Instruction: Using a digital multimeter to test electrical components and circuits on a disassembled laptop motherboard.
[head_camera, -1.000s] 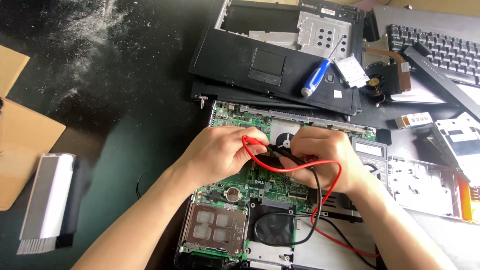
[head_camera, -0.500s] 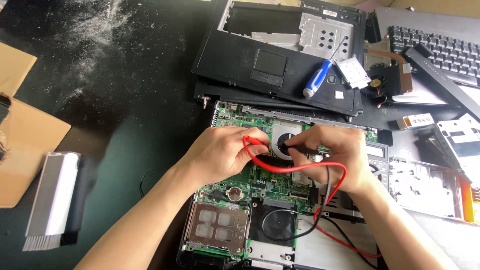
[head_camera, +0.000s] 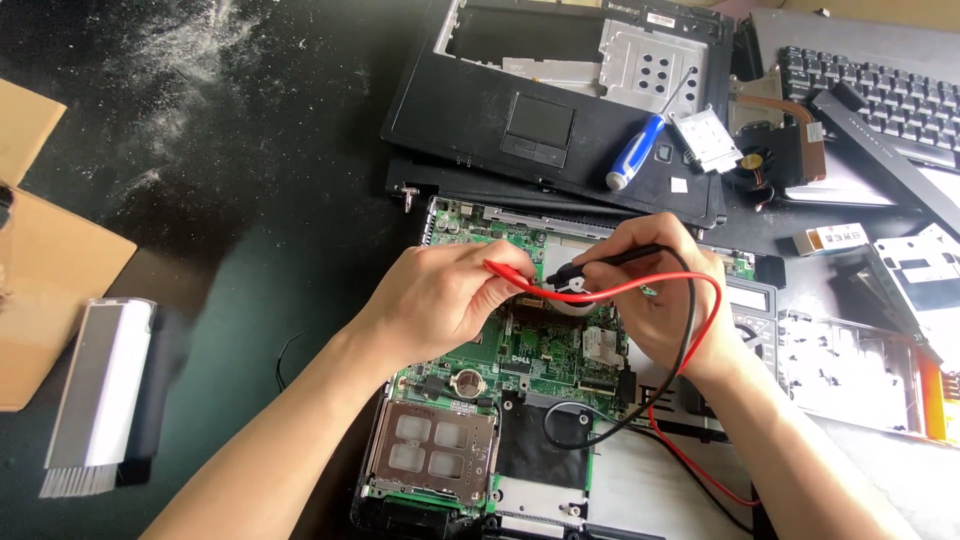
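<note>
Head view: the green board (head_camera: 530, 350) is lying in the middle of the dark table (head_camera: 250, 220). The left hand (head_camera: 445, 300) is pinching the red probe (head_camera: 510, 270), and the right hand (head_camera: 650, 290) is pinching the black probe (head_camera: 610, 262). Both wrists are bending down over the board. Tips should be staying steady, touching only one spot each.

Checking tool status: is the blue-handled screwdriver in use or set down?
Set down: the blue-handled screwdriver lies flat on the black laptop palmrest cover, untouched.
</note>
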